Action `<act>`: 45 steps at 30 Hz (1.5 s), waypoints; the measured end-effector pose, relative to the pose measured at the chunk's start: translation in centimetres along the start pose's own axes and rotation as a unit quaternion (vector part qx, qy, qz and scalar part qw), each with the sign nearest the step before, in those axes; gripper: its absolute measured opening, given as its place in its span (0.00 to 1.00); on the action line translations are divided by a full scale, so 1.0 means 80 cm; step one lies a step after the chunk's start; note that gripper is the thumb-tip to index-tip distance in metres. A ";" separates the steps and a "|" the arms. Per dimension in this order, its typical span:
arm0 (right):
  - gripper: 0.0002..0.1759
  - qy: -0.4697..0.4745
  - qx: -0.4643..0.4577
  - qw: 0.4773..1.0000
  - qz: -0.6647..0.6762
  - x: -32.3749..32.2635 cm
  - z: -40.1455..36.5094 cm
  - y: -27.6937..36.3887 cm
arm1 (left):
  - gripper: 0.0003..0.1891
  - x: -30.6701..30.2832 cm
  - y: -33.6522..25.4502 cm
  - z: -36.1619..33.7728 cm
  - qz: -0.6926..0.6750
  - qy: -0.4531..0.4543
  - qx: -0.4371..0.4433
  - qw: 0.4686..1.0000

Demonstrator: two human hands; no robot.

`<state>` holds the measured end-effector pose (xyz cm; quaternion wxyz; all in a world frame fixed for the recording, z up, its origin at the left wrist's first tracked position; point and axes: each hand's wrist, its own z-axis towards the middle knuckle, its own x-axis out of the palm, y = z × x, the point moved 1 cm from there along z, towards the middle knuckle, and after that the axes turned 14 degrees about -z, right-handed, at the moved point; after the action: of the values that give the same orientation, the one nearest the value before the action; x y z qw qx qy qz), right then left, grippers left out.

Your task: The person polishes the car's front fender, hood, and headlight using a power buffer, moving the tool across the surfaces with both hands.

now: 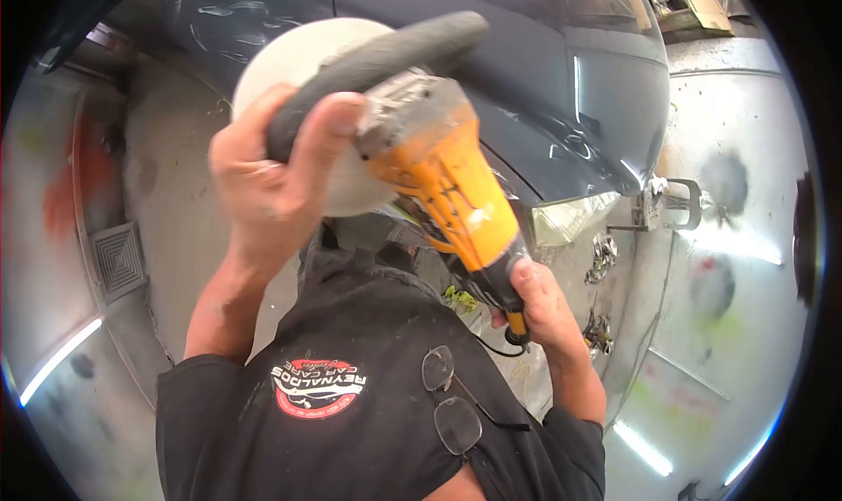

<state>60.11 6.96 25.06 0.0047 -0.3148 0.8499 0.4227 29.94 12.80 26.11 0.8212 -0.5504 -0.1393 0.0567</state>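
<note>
While the left hand (276, 181) and right hand (548, 308) grip the polisher (460, 194) — the shirt (351, 326) reads “REYNALDOS CAR CARE”

One head-worn camera looks forward and down from close above the black shirt (386, 348) toward the far car (553, 71).

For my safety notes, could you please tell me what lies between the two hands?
In the head view, the orange power tool body and its grey housing lie between the left hand and right hand.
</note>
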 end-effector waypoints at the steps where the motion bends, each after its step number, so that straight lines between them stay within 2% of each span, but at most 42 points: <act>1: 0.41 -0.002 0.015 1.000 0.019 -0.018 -0.018 -0.020 | 0.16 0.027 0.000 0.001 0.007 0.025 0.029 0.999; 2: 0.42 -0.003 0.030 0.999 0.037 -0.036 -0.037 -0.040 | 0.16 0.057 0.001 0.001 0.014 0.048 0.056 0.997; 4: 0.41 -0.045 0.072 0.991 0.104 -0.064 -0.081 -0.078 | 0.16 0.115 0.008 -0.005 -0.017 0.110 0.005 0.994; 6: 0.42 -0.100 0.112 0.979 0.141 -0.088 -0.120 -0.109 | 0.20 0.179 0.035 -0.018 -0.046 0.151 -0.009 0.987; 8: 0.42 -0.183 0.164 0.953 0.179 -0.106 -0.154 -0.125 | 0.15 0.245 0.058 -0.037 -0.040 0.183 -0.006 0.982; 10: 0.42 -0.245 0.194 0.929 0.197 -0.121 -0.179 -0.138 | 0.19 0.301 0.076 -0.047 -0.044 0.220 -0.044 0.973; 13: 0.41 -0.257 0.195 0.922 0.216 -0.139 -0.196 -0.134 | 0.22 0.351 0.087 -0.046 -0.049 0.270 -0.108 0.956; 17: 0.39 -0.242 0.192 0.930 0.197 -0.145 -0.193 -0.125 | 0.21 0.335 0.085 -0.048 -0.076 0.223 -0.100 0.967; 19: 0.39 -0.193 0.161 0.952 0.173 -0.131 -0.175 -0.112 | 0.17 0.282 0.079 -0.043 -0.088 0.189 -0.059 0.976; 21: 0.36 -0.133 0.131 0.966 0.181 -0.115 -0.157 -0.109 | 0.11 0.212 0.048 -0.023 -0.075 0.194 -0.070 0.976; 22: 0.34 -0.098 0.091 0.974 0.181 -0.098 -0.133 -0.081 | 0.11 0.180 0.039 -0.013 -0.046 0.172 0.010 0.984; 25: 0.30 0.009 0.058 0.984 0.171 -0.068 -0.072 -0.041 | 0.12 0.098 0.010 0.002 0.042 0.065 0.006 0.997; 28: 0.28 0.080 0.037 0.988 0.127 -0.049 -0.017 -0.015 | 0.18 0.045 0.010 0.008 0.038 -0.074 -0.028 0.996; 30: 0.27 0.101 0.030 0.989 0.101 -0.045 -0.005 -0.016 | 0.18 0.020 0.015 0.008 0.024 -0.073 -0.020 0.997; 33: 0.28 0.088 0.022 0.990 0.105 -0.048 -0.002 -0.030 | 0.16 0.035 0.017 -0.001 0.040 -0.056 0.006 0.998; 38: 0.30 0.016 0.005 0.981 0.194 -0.072 -0.062 -0.100 | 0.10 0.104 0.023 -0.013 0.024 0.093 0.057 0.994; 40: 0.30 -0.030 0.004 0.976 0.216 -0.079 -0.094 -0.133 | 0.12 0.146 0.038 -0.031 -0.059 0.122 -0.008 0.991; 41: 0.30 -0.059 0.009 0.973 0.221 -0.083 -0.112 -0.149 | 0.14 0.166 0.050 -0.036 -0.036 0.147 0.011 0.988; 42: 0.30 -0.075 0.017 0.969 0.236 -0.089 -0.128 -0.166 | 0.15 0.192 0.063 -0.045 -0.074 0.148 0.008 0.986; 43: 0.30 -0.092 0.026 0.963 0.250 -0.094 -0.144 -0.184 | 0.12 0.211 0.064 -0.052 -0.054 0.198 -0.049 0.977; 45: 0.31 -0.136 0.040 0.950 0.278 -0.095 -0.166 -0.198 | 0.14 0.254 0.080 -0.064 -0.080 0.216 -0.053 0.972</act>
<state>78.18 -5.63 24.38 0.0153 -0.0055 0.9110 0.4120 51.17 15.77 21.78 0.8033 -0.5796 -0.0049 -0.1370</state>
